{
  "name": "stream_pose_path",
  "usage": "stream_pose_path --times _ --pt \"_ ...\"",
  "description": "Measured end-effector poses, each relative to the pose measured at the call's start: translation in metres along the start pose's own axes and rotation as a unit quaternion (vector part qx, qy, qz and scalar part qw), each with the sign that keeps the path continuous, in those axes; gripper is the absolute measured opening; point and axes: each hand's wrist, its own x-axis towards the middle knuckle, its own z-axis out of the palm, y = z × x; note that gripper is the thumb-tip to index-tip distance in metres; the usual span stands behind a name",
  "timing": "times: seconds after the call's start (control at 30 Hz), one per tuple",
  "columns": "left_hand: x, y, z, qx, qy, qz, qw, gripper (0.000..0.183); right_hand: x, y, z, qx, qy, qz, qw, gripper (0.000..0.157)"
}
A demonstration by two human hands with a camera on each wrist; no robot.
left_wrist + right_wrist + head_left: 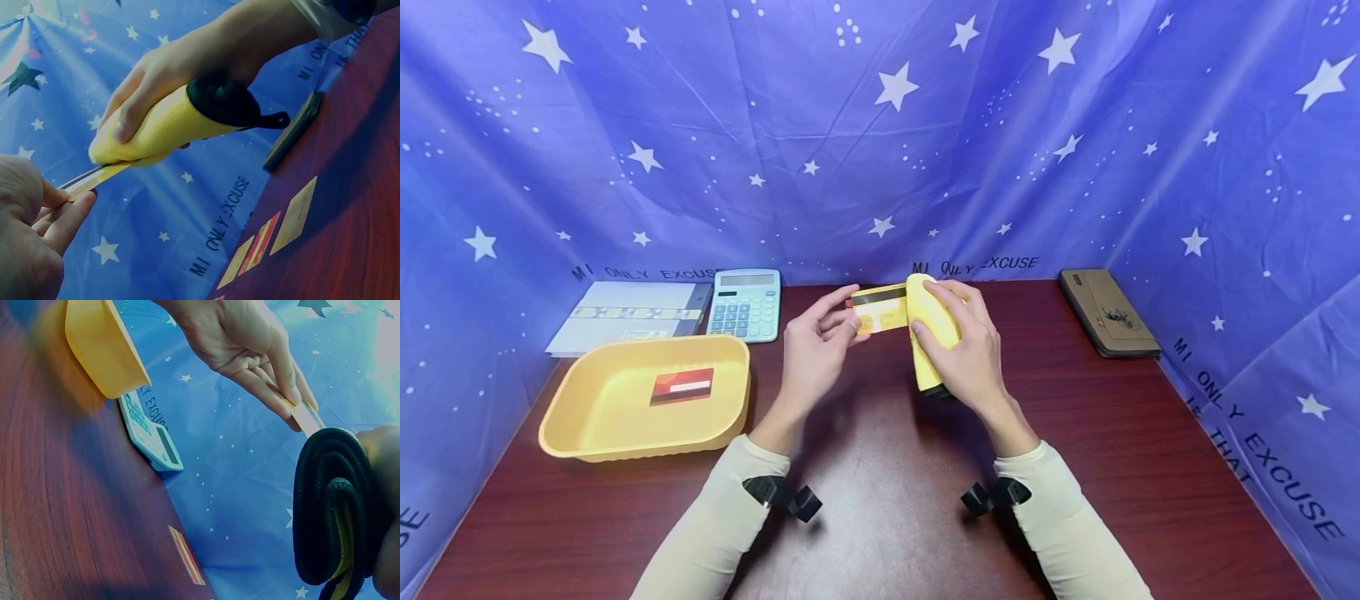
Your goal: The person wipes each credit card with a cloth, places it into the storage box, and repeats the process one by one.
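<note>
My left hand pinches a yellow bank card by its left end, between thumb and fingers. A dark magnetic stripe runs along the card's upper part. In my right hand is a folded yellow cloth, gripped from above with its edge over the card's right end. The right wrist view shows the cloth's black, thick layered end close up. From the left wrist, a black loop sticks out of that end. The part of the card under the cloth is hidden.
A yellow basin stands at left with a red card inside. Behind it are a calculator and a white-and-grey book. A brown wallet lies back right. Beyond my hands, several cards lie on the table.
</note>
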Motion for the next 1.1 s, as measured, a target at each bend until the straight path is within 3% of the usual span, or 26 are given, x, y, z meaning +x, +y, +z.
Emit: stream_pose_path --times 0.33,0.7,1.1 --pt "-0.001 -0.002 0.008 0.000 0.007 0.013 0.9999 0.042 -0.002 -0.002 0.004 0.004 0.007 -0.003 1.000 0.054" --pt "-0.004 -0.006 0.011 -0.006 -0.004 0.011 0.9999 0.041 -0.008 -0.010 0.012 -0.004 -0.018 -0.036 0.999 0.055" --pt "-0.006 -0.008 0.011 0.021 -0.008 0.005 0.9997 0.039 -0.017 -0.020 0.022 -0.043 -0.055 -0.062 0.996 0.052"
